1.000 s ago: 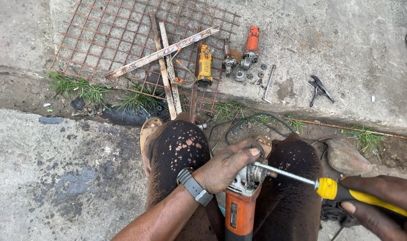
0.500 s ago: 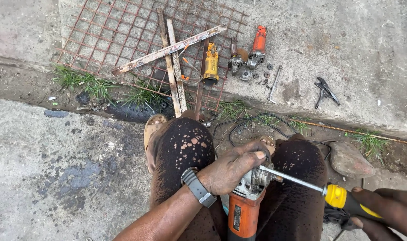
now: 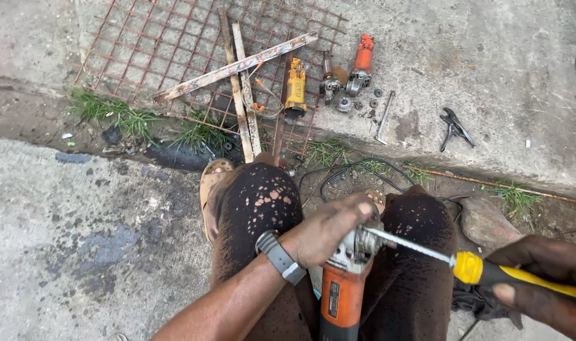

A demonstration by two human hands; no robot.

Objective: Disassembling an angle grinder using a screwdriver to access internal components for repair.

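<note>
Rusty wire mesh (image 3: 149, 50) on concrete — crossed metal bars (image 3: 237, 69), yellow tool (image 3: 295, 91), orange grinder (image 3: 362, 63), pliers (image 3: 455, 127).

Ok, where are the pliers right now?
In the head view the pliers lie on the concrete slab at upper right, just right of the loose metal rod, well beyond both hands.

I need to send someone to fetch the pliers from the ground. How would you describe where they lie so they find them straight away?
Look at the concrete slab beyond the grassy gutter, right of the rusty wire mesh. Past the orange power tool and the loose metal rod, the pliers lie alone on bare concrete. They are dark, with two spread handles, and nothing else touches them.
</note>
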